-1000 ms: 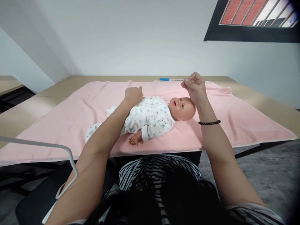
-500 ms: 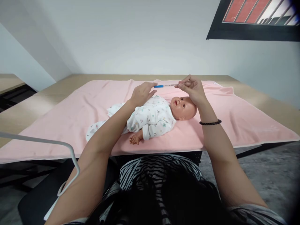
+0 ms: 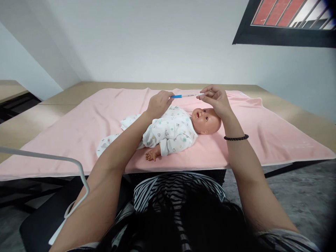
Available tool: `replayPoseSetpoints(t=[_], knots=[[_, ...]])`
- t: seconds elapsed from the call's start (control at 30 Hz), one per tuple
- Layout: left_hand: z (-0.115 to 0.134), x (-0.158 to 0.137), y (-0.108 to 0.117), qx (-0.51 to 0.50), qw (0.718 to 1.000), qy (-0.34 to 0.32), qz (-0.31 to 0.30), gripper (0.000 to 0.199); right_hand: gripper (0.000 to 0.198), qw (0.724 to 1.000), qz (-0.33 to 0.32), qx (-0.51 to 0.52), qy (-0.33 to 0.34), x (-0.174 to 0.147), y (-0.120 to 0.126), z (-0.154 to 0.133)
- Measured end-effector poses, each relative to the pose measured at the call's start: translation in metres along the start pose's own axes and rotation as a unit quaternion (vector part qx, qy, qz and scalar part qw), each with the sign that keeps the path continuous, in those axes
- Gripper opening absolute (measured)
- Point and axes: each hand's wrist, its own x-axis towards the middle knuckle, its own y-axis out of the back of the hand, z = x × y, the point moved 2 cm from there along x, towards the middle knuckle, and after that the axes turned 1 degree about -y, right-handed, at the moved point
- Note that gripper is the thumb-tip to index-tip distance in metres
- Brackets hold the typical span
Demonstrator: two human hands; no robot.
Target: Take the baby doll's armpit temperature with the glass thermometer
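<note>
A slim glass thermometer (image 3: 190,95) with a blue end is held level above a baby doll. My left hand (image 3: 159,104) pinches the blue end between thumb and fingers. At the clear end, my right hand (image 3: 214,100) has its thumb and forefinger closed around the tip, the other fingers loosely curled. The doll (image 3: 173,129) lies on its back in a white printed suit, head to the right, just below my right wrist. My left forearm hides part of its legs.
A pink blanket (image 3: 262,140) covers much of the wooden table (image 3: 91,87), which stands against a white wall. A white bent cable or stand (image 3: 52,156) crosses the lower left, over a black chair (image 3: 47,217). A barred window (image 3: 288,21) is at upper right.
My left thumb and fingers, apart near the blue end before, have closed on it. The thermometer has shifted slightly left and turned a little, and more of its clear tip shows at my right fingers.
</note>
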Motion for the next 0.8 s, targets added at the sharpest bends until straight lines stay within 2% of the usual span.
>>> replayPoseSetpoints(t=[0.23,0.4,0.8], knots=[[-0.0006,-0.0004,0.0,0.015,1.0,0.002,0.005,0.052,0.047,1.0,0.003,-0.017,-0.009,-0.0003,-0.0011,-0.0028],[0.0012,0.0002,0.0036,0.017,1.0,-0.021,0.011,0.052,0.047,1.0,-0.003,-0.016,-0.008,-0.0007,-0.0022,-0.0046],[0.0006,0.0001,0.0034,0.014,1.0,-0.008,-0.004,0.057,0.045,1.0,-0.017,-0.017,-0.001,-0.0019,-0.0016,-0.0031]])
